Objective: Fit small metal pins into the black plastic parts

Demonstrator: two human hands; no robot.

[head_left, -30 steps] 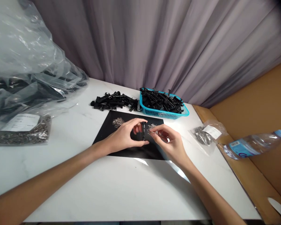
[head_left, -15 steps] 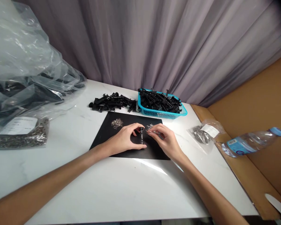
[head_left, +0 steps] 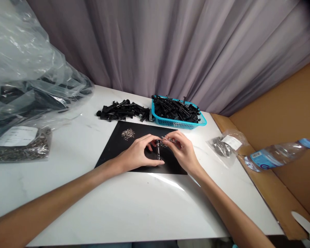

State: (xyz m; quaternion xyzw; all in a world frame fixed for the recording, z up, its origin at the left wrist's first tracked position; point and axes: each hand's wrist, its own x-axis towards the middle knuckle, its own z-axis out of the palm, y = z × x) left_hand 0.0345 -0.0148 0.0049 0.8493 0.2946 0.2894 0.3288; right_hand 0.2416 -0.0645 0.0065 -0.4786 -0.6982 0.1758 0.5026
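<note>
Head view: right fingers (head_left: 174,135) partly hide metal pieces (head_left: 163,145).

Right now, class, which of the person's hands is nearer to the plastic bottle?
Right: the right hand is left of the plastic bottle; the left hand is farther left, beyond the right hand.

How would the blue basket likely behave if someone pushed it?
The basket would probably slide rather than tip, being wide and low. The black parts heaped above its rim might spill. Its perforated walls look like plastic, so may flex slightly.
</note>
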